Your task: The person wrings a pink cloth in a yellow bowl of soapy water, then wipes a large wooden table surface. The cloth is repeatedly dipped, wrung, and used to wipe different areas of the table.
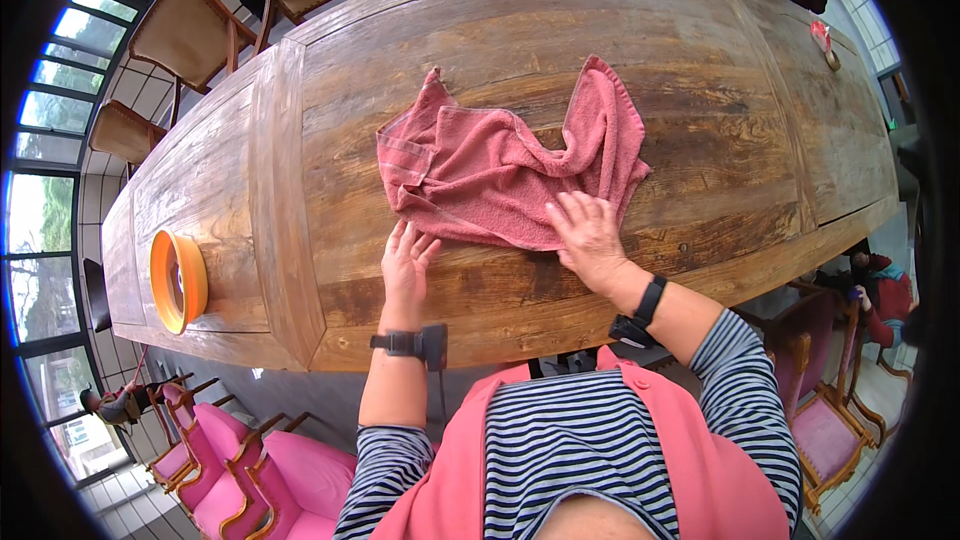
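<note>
A pink terry towel lies crumpled on the wooden table, its far corners bunched into two peaks and a fold running between them. At its near left edge is my left hand, fingers spread, with the fingertips at the cloth's rim. My right hand rests with outstretched fingers on the near right part of the towel. Neither hand's fingers are closed round the cloth. Both wrists wear dark bands.
An orange round bowl-like container stands at the table's left end. A small red and white item lies at the far right. Beige chairs line the far left side; pink chairs stand at the near left. Other people are in the background.
</note>
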